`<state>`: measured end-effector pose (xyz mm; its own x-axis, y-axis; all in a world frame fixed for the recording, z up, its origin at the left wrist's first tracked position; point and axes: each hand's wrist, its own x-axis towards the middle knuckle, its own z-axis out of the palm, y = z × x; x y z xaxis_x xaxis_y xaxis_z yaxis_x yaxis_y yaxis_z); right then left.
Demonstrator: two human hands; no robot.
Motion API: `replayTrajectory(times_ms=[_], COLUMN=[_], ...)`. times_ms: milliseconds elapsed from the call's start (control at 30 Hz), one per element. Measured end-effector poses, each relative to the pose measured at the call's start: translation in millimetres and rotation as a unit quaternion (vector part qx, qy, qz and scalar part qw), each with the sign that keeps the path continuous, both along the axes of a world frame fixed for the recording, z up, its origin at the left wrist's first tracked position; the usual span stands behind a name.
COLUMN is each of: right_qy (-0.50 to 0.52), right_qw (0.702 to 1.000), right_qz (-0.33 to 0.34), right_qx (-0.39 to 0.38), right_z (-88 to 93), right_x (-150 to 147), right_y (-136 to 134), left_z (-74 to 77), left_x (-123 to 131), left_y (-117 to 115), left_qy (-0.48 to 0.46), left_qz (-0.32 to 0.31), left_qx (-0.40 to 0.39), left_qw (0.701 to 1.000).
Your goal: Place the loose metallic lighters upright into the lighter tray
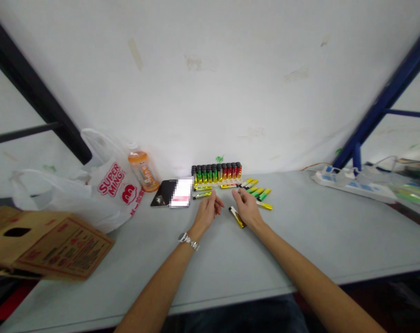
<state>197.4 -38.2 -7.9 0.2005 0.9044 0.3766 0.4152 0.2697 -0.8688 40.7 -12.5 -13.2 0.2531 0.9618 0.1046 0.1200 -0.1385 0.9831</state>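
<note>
My left hand (207, 212) hovers low over the table with loosely curled fingers, apart, and nothing visible in them. Beside its thumb lies a yellow lighter (202, 195). My right hand (247, 208) has its fingers bent together; whatever they hold, if anything, is hidden. Under its palm edge, a gold and dark lighter (236, 216) lies slanted on the table. Several green and yellow lighters (258, 191) lie fanned out behind and right of this hand. Behind both hands, packed rows of upright lighters (216, 174) with black tops, green on the left and red on the right, stand near the wall.
A black flat item (163, 193) with a blurred-out part lies left of the lighters. Further left are an orange drink bottle (143, 169), a white plastic bag (106, 194) and a cardboard box (64, 245). A white power strip (355, 185) lies at the right.
</note>
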Motion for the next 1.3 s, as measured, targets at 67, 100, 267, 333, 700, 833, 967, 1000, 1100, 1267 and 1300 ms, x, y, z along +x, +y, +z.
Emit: replayTrajectory(times_ms=[67, 100, 267, 333, 700, 833, 967, 1000, 1100, 1267, 1300], right_qy=[-0.004, -0.006, -0.003, 0.001, 0.081, 0.054, -0.05, -0.067, -0.097, -0.139, -0.146], right_qw=[1.0, 1.0, 1.0, 1.0, 0.99, 0.991, 0.994, 0.993, 0.99, 0.982, 0.98], right_qz=[-0.003, 0.0, 0.017, 0.019, 0.113, 0.12, 0.067, 0.064, 0.08, 0.111, 0.115], right_qx=[0.0, -0.001, -0.006, -0.004, -0.02, 0.021, 0.073, 0.07, 0.057, 0.069, 0.068], right_z=[0.9, 1.4, 2.3, 1.7, -9.5, -1.0, 14.0, 17.3, 24.0, 25.2, 24.8], right_x=[0.3, 0.4, -0.6, -1.3, -0.8, 7.6, 21.0, 24.1, 31.8, 38.2, 38.5], right_y=[0.2, 0.2, -0.8, -1.0, 1.8, 7.9, 26.3, 33.0, 56.9, 99.9, 106.9], left_z=[0.4, 0.8, 2.7, 3.3, 0.9, -0.6, -0.5, -0.4, 0.0, 0.4, 0.3], left_x=[0.2, 0.3, 0.4, 0.4, 0.3, 0.2, 0.6, 0.7, 0.8, 0.6, 0.5], left_y=[-0.4, -0.7, -2.0, -2.5, -1.7, -0.9, -0.6, -0.5, -0.4, -0.4, -0.3], left_qy=[0.004, 0.007, 0.011, 0.011, 0.011, 0.011, 0.017, 0.019, 0.024, 0.017, 0.017], left_qz=[0.001, 0.001, 0.002, 0.001, -0.003, -0.004, -0.002, -0.003, -0.003, -0.001, -0.002], left_qx=[0.001, 0.002, 0.01, 0.008, 0.013, 0.011, 0.009, 0.008, 0.007, 0.002, 0.002], left_qw=[1.0, 1.0, 1.0, 1.0, 1.0, 1.0, 1.0, 1.0, 1.0, 1.0, 1.0])
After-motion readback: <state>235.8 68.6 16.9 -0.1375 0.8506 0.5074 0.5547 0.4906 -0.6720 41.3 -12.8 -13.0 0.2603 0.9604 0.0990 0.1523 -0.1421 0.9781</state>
